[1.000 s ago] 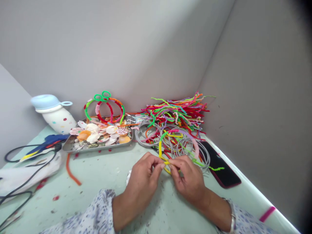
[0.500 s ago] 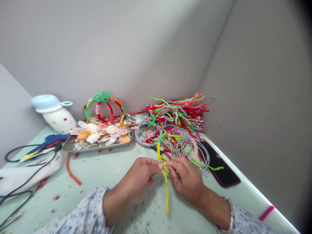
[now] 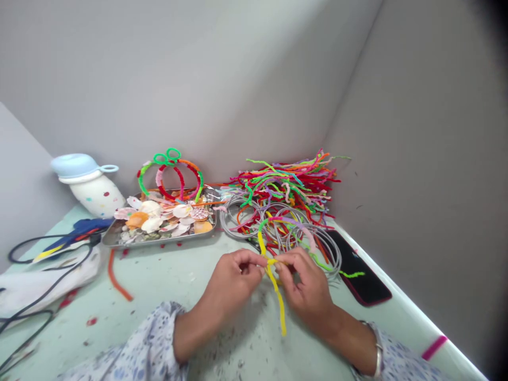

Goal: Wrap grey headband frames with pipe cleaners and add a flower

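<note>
Between my two hands is a yellow pipe cleaner (image 3: 281, 306), its loose tail hanging down toward the table. My left hand (image 3: 234, 278) pinches it with thumb and forefinger. From the other side, my right hand (image 3: 305, 280) pinches it too, fingertips close to the left ones. The yellow joins a curved hoop (image 3: 290, 220) wrapped in green, purple and pink fuzzy lengths, which arches above my hands. Exactly how the yellow is wound at my fingertips is partly hidden.
Coils of grey wire (image 3: 238, 233) and a heap of coloured pipe cleaners (image 3: 293, 177) lie behind. A phone (image 3: 363, 275) is at right. At left are a metal tray (image 3: 159, 244) of shells, finished hoops (image 3: 145, 180), a bottle (image 3: 97, 193), cables (image 3: 67, 275) and an orange pipe cleaner (image 3: 116, 280).
Both hands have shifted slightly upward. The hanging yellow tail has swung to the right, and the hoop has tilted and dropped a little.
</note>
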A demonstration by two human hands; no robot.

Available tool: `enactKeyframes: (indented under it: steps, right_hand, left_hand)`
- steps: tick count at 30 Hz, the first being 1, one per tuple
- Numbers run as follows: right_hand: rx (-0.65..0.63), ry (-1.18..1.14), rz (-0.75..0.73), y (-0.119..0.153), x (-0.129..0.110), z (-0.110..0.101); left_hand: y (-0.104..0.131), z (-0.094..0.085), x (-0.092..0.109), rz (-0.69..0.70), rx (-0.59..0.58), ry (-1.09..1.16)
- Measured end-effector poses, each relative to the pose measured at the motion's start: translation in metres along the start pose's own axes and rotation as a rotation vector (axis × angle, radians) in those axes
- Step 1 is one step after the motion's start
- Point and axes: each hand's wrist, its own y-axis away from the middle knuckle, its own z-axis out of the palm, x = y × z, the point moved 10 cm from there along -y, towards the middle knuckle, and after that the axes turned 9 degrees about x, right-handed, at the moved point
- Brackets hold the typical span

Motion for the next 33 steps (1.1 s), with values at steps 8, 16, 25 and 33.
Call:
enactKeyframes:
  steps: [8,16,25,33]
  right_hand:
    - [-0.013,-0.037,0.015,0.001,-0.001,0.003]
    - [-0.023,-0.022,-0.049,0.002,-0.007,0.003]
    - [-0.016,0.038,-0.162,0.002,-0.016,0.002]
    - [0.001,0.061,-0.147,0.001,-0.014,-0.001]
  left_hand:
    - [0.012,-0.009,0.031,0.495,0.189,-0.323]
    - [0.011,-0.012,0.031,0.494,0.206,-0.292]
    - [0.001,-0.006,0.000,0.115,0.077,0.056]
    - [-0.004,-0.001,-0.019,-0.078,0.028,0.159]
